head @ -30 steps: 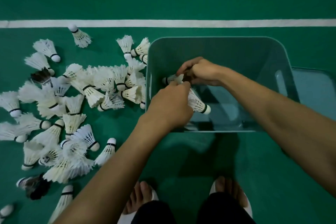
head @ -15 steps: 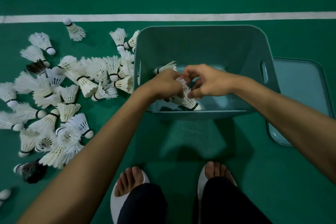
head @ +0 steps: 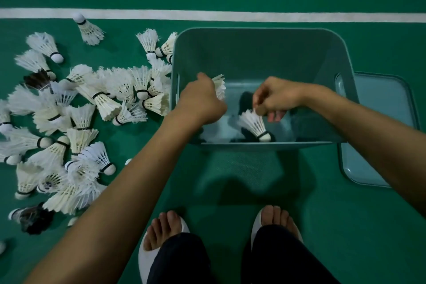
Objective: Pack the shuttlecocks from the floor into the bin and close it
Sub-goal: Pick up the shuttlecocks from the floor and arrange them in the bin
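A teal plastic bin [head: 260, 53] stands open on the green court floor. My left hand [head: 200, 101] is over the bin's left side, closed around a white shuttlecock [head: 219, 86] whose feathers stick out past the knuckles. My right hand [head: 274, 97] hovers inside the bin and pinches the feather tips of a second white shuttlecock [head: 253, 123], which hangs cork-down near the bin's bottom. A big scatter of white shuttlecocks [head: 76, 120] lies on the floor left of the bin.
The bin's lid [head: 380, 127] lies flat on the floor to the right of the bin. A white court line [head: 253, 16] runs behind it. A few dark shuttlecocks [head: 34, 218] sit in the pile. My feet in white slippers [head: 161, 233] are below the bin.
My hands have come apart: the left moved left with one shuttlecock, the right moved right and lowered the other one toward the bin's bottom.
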